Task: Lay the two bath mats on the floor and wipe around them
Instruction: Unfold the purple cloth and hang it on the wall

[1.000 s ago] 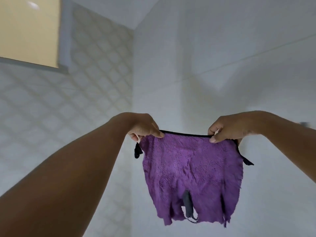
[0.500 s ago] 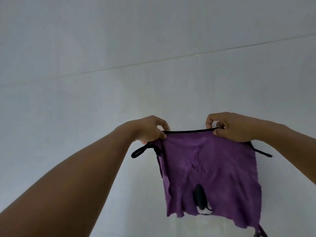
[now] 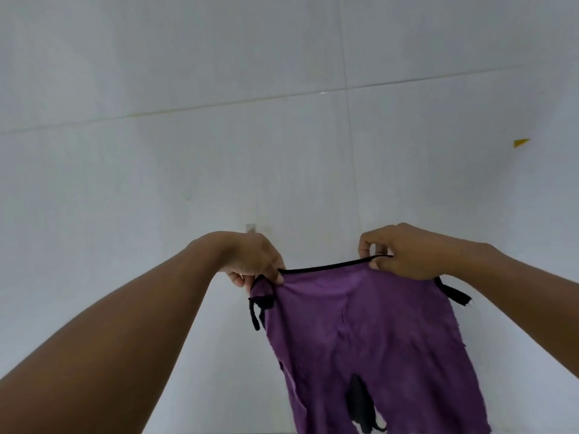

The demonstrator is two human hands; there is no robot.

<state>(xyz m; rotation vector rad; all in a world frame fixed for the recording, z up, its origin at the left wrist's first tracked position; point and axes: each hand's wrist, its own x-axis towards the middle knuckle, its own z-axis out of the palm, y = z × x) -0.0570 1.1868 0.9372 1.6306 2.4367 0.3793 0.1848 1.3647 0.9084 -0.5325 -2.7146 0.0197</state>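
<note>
A torn purple cloth (image 3: 369, 333) with a black-trimmed top edge hangs spread in front of a white tiled wall. My left hand (image 3: 253, 261) pinches its top left corner, where a black loop dangles. My right hand (image 3: 404, 250) pinches the top right corner, and a black strip sticks out beyond it. The cloth's lower edge is ragged with a dark tear in the middle. No bath mat is in view.
The white tiled wall (image 3: 188, 120) fills the view. A small metal hook (image 3: 250, 228) sits on the wall just above my left hand. A small yellow mark (image 3: 520, 142) shows on the wall at the right.
The view has swung from a corner with a patterned wall and yellow window to the plain tiled wall. Both hands keep hold of the cloth, now closer to the wall, by the hook.
</note>
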